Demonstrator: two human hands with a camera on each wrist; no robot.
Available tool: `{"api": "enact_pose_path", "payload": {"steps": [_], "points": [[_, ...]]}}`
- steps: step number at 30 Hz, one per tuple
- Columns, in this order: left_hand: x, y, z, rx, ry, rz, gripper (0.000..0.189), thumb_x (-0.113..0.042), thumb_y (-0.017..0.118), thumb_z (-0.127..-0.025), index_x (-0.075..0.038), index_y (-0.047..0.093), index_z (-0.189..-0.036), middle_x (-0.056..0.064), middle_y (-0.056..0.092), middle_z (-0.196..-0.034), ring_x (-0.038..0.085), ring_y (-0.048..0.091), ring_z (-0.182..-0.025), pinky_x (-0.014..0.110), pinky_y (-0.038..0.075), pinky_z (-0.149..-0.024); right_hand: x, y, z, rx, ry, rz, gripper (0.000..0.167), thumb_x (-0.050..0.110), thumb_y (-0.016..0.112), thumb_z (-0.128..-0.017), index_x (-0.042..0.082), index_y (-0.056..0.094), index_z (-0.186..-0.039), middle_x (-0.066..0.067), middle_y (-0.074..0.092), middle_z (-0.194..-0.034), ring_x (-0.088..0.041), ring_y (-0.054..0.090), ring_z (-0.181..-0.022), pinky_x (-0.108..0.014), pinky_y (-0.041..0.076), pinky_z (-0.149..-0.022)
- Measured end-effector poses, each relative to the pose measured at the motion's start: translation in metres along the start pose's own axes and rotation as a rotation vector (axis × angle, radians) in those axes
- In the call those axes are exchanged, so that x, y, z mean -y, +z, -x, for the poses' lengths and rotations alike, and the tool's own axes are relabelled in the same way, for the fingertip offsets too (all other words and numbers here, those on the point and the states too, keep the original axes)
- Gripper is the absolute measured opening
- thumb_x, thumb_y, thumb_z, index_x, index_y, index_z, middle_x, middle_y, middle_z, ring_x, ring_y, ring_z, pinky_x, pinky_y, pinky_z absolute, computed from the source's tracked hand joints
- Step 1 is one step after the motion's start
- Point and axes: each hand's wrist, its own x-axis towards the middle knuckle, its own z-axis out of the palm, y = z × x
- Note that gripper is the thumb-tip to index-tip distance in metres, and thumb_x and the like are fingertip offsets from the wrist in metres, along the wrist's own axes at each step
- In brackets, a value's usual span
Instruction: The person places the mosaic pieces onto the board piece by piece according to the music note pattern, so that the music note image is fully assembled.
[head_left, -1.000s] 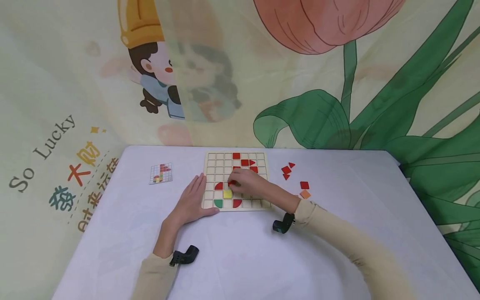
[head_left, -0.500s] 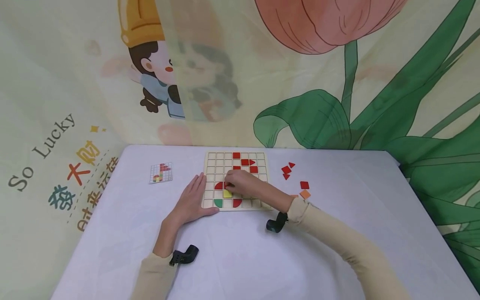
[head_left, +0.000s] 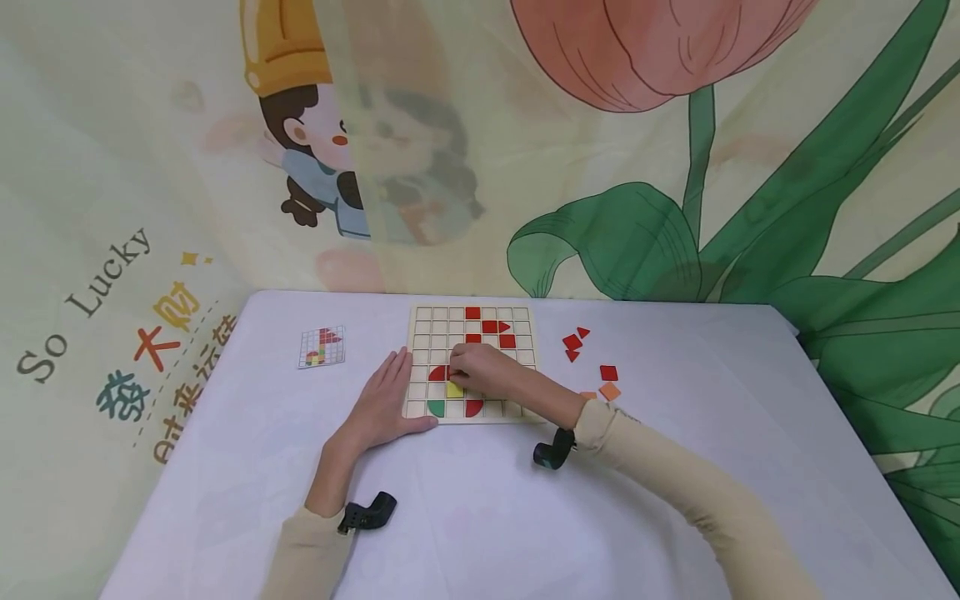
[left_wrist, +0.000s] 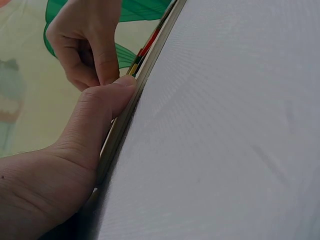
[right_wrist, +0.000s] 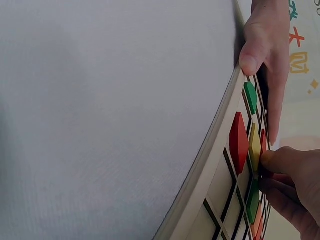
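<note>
The gridded board [head_left: 422, 342] lies flat at the middle of the head view, red pieces dotted over its upper right. Near its centre the right hand [head_left: 487, 369] pinches a small red piece [head_left: 452, 372] between thumb and fingertips, just above a yellow square [head_left: 454, 390] and right of a red rounded piece [head_left: 437, 374]. The left hand [head_left: 377, 408] rests along the board's left edge, fingers straight and close together, thumb spread over the lower left corner near a green piece [head_left: 436, 407]. Left of the board lies a small printed card [head_left: 322, 347]; to its right, loose red pieces [head_left: 573, 342] and an orange square [head_left: 610, 391].

All this sits on a white cloth [head_left: 465, 508] (faintly creased toward the viewer), backed by a pale printed backdrop [head_left: 442, 275] with a pink tulip, green leaves and a cartoon figure.

The right hand covers several cells; the right wrist view shows a green piece [right_wrist: 253, 201] beneath it. The pinched piece's shape is hard to make out, another orange piece is partly behind the right sleeve [head_left: 667, 467], and the tulip is cut off at the top.

At left, the backdrop reads "So Lucky" and "發大财", with a lower line running down behind the table.
</note>
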Motion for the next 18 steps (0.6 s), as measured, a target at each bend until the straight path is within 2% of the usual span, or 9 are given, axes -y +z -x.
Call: {"api": "enact_pose_path", "payload": {"steps": [3,9,13,18], "points": [[0.000,0.000,0.000,0.004,-0.005,0.005,0.113,-0.055,0.073,-0.078,0.000,0.011,-0.155,0.017,0.008,-0.164,0.036,0.005,-0.152,0.055,0.017,-0.122,-0.002,0.000,0.000,0.001,-0.012,0.002,0.012,0.017,0.067,-0.092,0.009,0.075,-0.094,-0.003,0.068,-0.098,-0.012,0.058,-0.084,-0.019,0.055,-0.081],[0.001,-0.001,0.001,0.008,-0.012,0.019,0.113,-0.056,0.073,-0.078,0.000,0.011,-0.155,0.017,0.007,-0.164,0.036,0.004,-0.152,0.055,0.016,-0.122,-0.006,-0.001,-0.001,0.030,-0.074,0.034,0.014,0.015,0.064,-0.092,0.012,0.078,-0.090,-0.001,0.068,-0.108,-0.013,0.058,-0.099,-0.020,0.053,-0.086],[0.001,0.000,0.001,0.010,-0.008,0.021,0.113,-0.056,0.072,-0.078,0.001,0.011,-0.155,0.017,0.008,-0.164,0.036,0.004,-0.152,0.054,0.016,-0.122,-0.006,-0.005,0.007,0.054,-0.110,0.067,0.018,0.016,0.062,-0.093,0.011,0.078,-0.100,-0.002,0.068,-0.114,-0.016,0.057,-0.106,-0.023,0.052,-0.089],[0.000,0.000,0.000,0.011,-0.017,0.024,0.113,-0.055,0.073,-0.078,-0.001,0.010,-0.155,0.016,0.008,-0.164,0.035,0.004,-0.153,0.054,0.016,-0.122,-0.008,-0.005,0.033,-0.020,-0.080,0.044,0.024,0.019,0.063,-0.094,0.014,0.073,-0.115,-0.001,0.066,-0.119,-0.016,0.056,-0.112,-0.025,0.053,-0.091]]}}
